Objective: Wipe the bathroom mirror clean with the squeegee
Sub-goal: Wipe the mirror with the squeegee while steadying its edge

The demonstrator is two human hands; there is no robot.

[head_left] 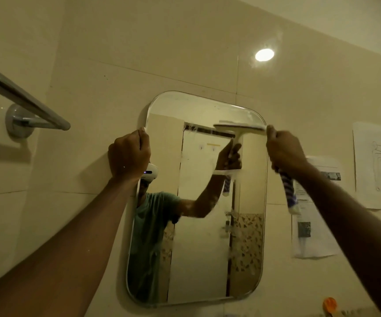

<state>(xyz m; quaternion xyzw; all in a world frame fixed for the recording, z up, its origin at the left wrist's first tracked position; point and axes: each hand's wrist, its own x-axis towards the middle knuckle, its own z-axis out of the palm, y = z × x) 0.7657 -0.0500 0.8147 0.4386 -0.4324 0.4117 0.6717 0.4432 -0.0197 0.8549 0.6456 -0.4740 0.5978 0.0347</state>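
Note:
The rounded, frameless mirror hangs on the beige tiled wall, with smears and streaks on its right half. My left hand is curled around the mirror's upper left edge. My right hand is closed around the squeegee, whose blue-and-white striped handle end sticks out below my fist. The white blade lies across the mirror's upper right part, near the top corner. The glass reflects a person in a green shirt with a raised arm holding the squeegee.
A chrome towel bar juts out from the wall at the upper left. Several paper sheets are stuck to the wall right of the mirror. An orange object sits at the lower right.

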